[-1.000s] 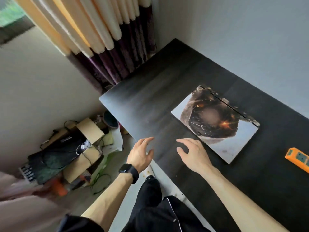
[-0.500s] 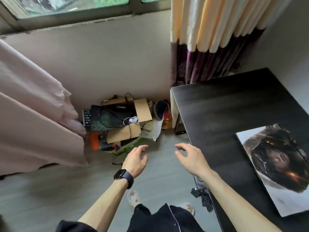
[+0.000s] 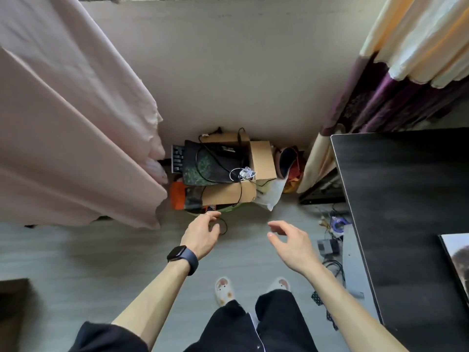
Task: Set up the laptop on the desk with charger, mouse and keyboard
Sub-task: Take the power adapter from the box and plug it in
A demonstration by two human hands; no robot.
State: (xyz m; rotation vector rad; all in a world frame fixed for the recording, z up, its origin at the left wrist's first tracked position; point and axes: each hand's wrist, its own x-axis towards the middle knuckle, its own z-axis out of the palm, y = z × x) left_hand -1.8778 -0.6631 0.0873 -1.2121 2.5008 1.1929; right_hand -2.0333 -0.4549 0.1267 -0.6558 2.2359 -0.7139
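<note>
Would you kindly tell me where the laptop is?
Head view: the laptop lies at the far right edge, on the desk, beyond the right hand.

Left hand (image 3: 201, 235): reached forward, back uppermost, fingers loosely spread and slightly curled, holding nothing.
Left wrist: dark smartwatch (image 3: 183, 255) strapped round it.
Left forearm: bare, with a dark sleeve (image 3: 106, 336) at the elbow.
Right hand (image 3: 291, 243): reached forward level with the left and apart from it, fingers relaxed and bent, thumb held away, holding nothing.
Right forearm: bare, angled in from lower right.
</note>
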